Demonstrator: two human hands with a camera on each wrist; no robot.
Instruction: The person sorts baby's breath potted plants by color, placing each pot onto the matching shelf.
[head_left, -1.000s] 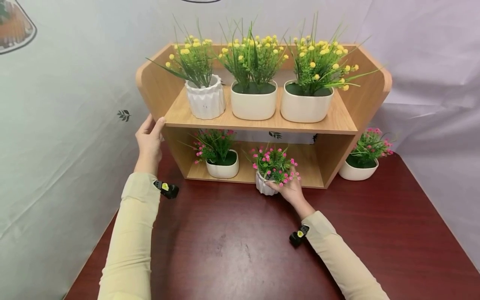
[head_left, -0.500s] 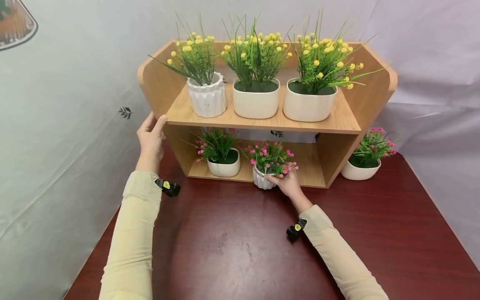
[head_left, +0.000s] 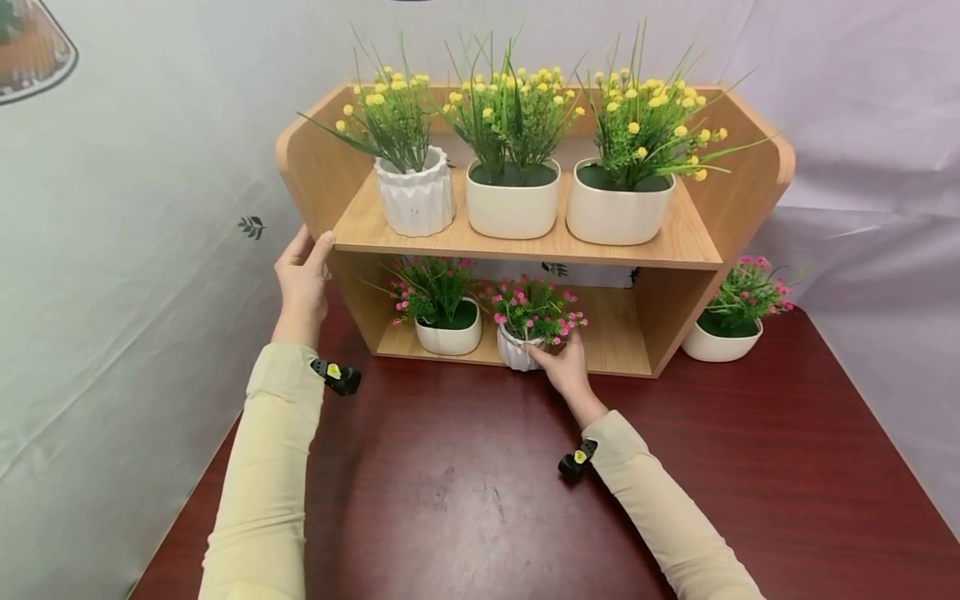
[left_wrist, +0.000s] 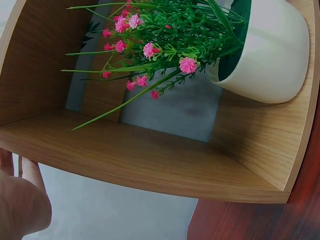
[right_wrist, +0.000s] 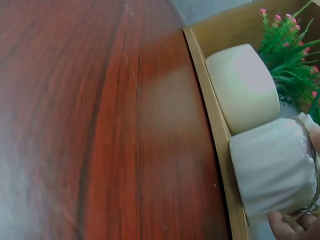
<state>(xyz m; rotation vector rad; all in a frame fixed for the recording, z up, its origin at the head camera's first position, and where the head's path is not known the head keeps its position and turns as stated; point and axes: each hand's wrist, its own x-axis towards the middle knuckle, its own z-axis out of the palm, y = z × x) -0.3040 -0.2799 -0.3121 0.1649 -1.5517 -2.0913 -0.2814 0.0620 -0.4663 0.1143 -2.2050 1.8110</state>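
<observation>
My right hand (head_left: 567, 367) grips a small ribbed white flower pot (head_left: 517, 348) with pink flowers, thumb at its front; some fingers are hidden behind pot and leaves. This pot stands at the lower shelf's front edge, right of an oval white pot (head_left: 448, 337) with pink flowers. In the right wrist view, the ribbed pot (right_wrist: 274, 170) looks upright and close beside the oval pot (right_wrist: 242, 87). My left hand (head_left: 302, 287) holds the left side panel of the wooden shelf (head_left: 525, 248), thumb at its front edge, other fingers partly hidden on the outer side.
On the upper level stand a ribbed white pot (head_left: 415, 200) and two oval pots (head_left: 512, 208) with yellow flowers. Another oval pot (head_left: 722, 342) with pink flowers sits on the dark red table (head_left: 465, 483), right of the shelf. Pale cloth walls (head_left: 150, 250) surround the table.
My right hand has moved the ribbed pot left and slightly back, from the shelf's front to beside the oval pot. The left hand keeps its place on the side panel.
</observation>
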